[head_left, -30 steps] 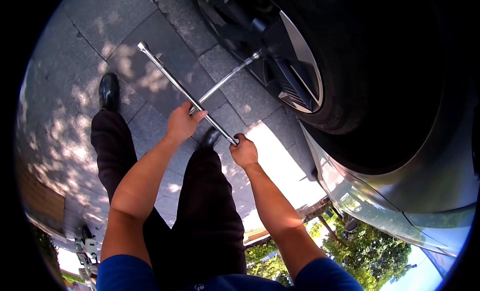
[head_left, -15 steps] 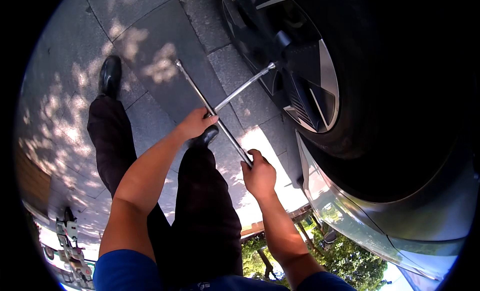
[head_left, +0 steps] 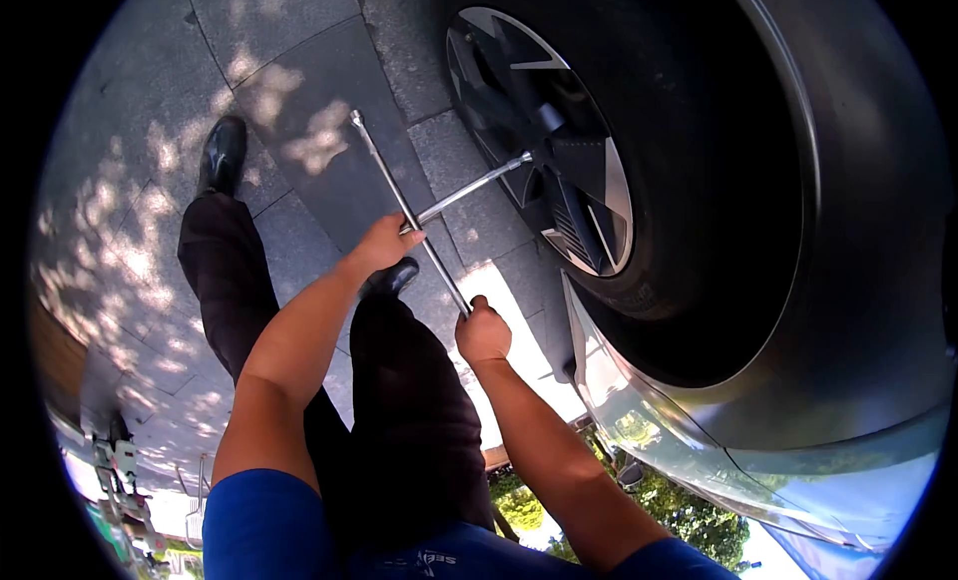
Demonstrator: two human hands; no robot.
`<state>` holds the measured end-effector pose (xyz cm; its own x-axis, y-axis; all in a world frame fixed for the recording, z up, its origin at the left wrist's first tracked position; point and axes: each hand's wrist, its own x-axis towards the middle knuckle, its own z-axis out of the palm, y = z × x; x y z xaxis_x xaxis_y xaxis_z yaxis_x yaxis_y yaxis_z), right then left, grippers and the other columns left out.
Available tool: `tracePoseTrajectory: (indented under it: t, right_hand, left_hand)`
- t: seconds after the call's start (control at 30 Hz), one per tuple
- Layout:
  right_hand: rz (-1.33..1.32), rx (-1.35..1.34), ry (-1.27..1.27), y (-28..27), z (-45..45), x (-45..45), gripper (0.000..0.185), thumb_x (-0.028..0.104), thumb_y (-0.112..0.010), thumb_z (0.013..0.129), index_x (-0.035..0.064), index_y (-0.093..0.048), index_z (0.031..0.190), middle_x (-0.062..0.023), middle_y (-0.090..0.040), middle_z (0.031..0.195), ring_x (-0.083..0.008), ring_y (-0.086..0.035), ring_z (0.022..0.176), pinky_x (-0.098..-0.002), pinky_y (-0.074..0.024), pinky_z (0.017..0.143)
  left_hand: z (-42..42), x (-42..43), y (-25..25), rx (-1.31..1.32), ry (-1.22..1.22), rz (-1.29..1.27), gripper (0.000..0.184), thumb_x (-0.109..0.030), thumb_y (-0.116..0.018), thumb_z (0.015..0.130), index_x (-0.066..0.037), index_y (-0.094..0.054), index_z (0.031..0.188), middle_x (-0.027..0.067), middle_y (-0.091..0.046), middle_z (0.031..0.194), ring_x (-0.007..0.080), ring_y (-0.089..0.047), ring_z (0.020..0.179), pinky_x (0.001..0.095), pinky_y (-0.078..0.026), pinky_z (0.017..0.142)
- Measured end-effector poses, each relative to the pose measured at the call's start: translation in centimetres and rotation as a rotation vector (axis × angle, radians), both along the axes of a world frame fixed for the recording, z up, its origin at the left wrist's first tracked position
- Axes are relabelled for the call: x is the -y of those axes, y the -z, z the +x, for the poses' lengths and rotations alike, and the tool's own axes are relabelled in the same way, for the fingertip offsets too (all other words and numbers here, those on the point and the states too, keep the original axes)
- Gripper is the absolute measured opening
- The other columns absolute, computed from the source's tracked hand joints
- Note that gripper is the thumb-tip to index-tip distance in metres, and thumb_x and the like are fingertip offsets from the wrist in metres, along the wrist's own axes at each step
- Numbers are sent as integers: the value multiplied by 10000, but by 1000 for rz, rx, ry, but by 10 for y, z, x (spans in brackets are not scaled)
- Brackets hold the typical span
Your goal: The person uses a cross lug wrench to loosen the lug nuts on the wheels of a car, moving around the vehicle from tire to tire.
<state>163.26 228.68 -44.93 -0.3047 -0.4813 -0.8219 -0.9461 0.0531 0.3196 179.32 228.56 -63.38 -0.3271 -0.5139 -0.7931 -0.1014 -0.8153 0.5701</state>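
A metal four-way lug wrench [head_left: 469, 192] is held in front of the car wheel [head_left: 587, 166]. My left hand [head_left: 384, 243] is closed around it near the crossing of its bars. My right hand [head_left: 484, 333] grips the end of the lower arm, fingers wrapped. One socket end points at the middle of the wheel, by the hub; whether it sits on a nut I cannot tell. The opposite upper arm sticks out free over the paving. Grey and black spokes fill the rim, inside a black tire [head_left: 689, 181].
The silver car body [head_left: 848, 420] curves round the wheel on the right. Under me lies stone paving [head_left: 299, 61] with patches of sun. My black shoes [head_left: 224, 149] stand apart on it. A white scooter-like vehicle [head_left: 120, 470] and trees are in the background.
The view has shifted, so more of the wheel and fender shows. In the picture, my right hand and the wrench's lower end have moved left and slightly up. Both hands keep their hold.
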Motion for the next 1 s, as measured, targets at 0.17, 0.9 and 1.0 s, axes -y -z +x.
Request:
tracePoseTrajectory:
  t: [0.17,0.9,1.0]
  right_hand:
    - [141,-190,93,3,16,22,276,151,-459,891,6,-580,1094,-223,-686,1032,-381,-669,976,-452,-526,860]
    - [-8,104,57,-41,-11,-38,222,152,-585,828,57,-597,1029,-204,-665,921,-381,-653,883,-472,-522,794]
    - [-85,141,56,-47,-14,-34,204,158,-597,823,75,-608,1009,-190,-664,913,-376,-652,866,-477,-520,769]
  left_hand:
    - [-3,3,2,3,-39,-58,558,-302,-826,735,46,-617,1119,203,-681,1040,297,-645,991,376,-482,883]
    - [38,5,-110,237,182,-87,704,-536,-778,703,11,-605,1111,216,-687,961,374,-660,943,454,-505,796]
    - [35,16,-114,213,151,-89,681,-505,-787,706,10,-607,1112,211,-689,956,376,-662,935,450,-507,792]
